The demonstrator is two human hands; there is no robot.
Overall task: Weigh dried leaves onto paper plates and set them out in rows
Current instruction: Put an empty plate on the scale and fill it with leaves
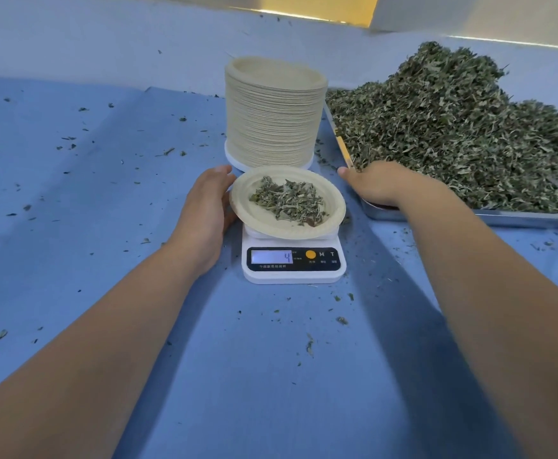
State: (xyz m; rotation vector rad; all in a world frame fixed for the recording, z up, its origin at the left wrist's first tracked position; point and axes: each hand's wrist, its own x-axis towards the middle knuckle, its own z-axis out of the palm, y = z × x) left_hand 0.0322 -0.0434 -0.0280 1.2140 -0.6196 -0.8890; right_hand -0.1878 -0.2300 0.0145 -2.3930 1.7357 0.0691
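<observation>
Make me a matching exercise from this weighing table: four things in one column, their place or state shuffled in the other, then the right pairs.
Things
1. round beige paper plate holding a small portion of leaves
2. tall stack of beige paper plates
3. large heap of dried green leaves
4. white digital kitchen scale

Place or state
A. fills the shallow metal tray on the right
B. display reads 4
C. stands behind the scale
D. sits on top of the scale

Pairs: 1-D, 2-C, 3-A, 4-B
</observation>
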